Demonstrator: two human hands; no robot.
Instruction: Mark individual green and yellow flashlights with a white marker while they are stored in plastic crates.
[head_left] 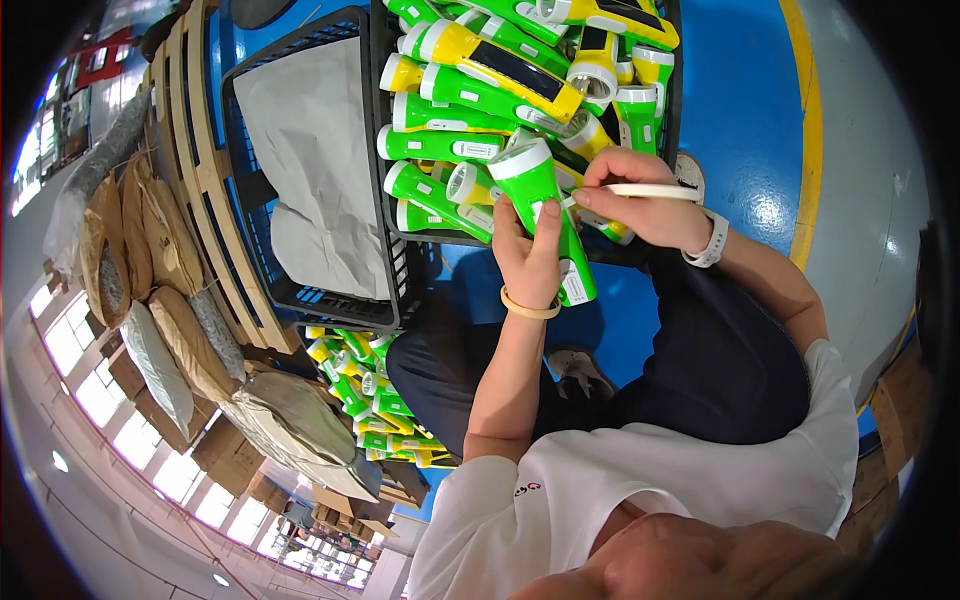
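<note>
The torch (532,183) lies in the left hand (530,258), its fingers clamped round the middle of the green barrel and the thumb flat along its upper face. The torch's long axis runs on a slant, white head away from the body and a little to the left, tail toward the lap and a little to the right. The left hand is thus the nearer of the two, being on the barrel; the right hand (652,215) sits just beside the torch, on its right. The right fingers are pinched together on a white stick (655,190), which lies roughly level and runs leftward at the barrel, across the torch's axis rather than along it; whether its tip touches the barrel I cannot tell. Just beyond the torch's head is a black crate (440,238) heaped with green and yellow torches (465,90). To the left of the torch, beside that crate, stands a second crate (345,315) with a grey sheet (310,150) in it. Farther left of the torch come a wooden pallet (205,150) and, past it, some sacks (172,235).
</note>
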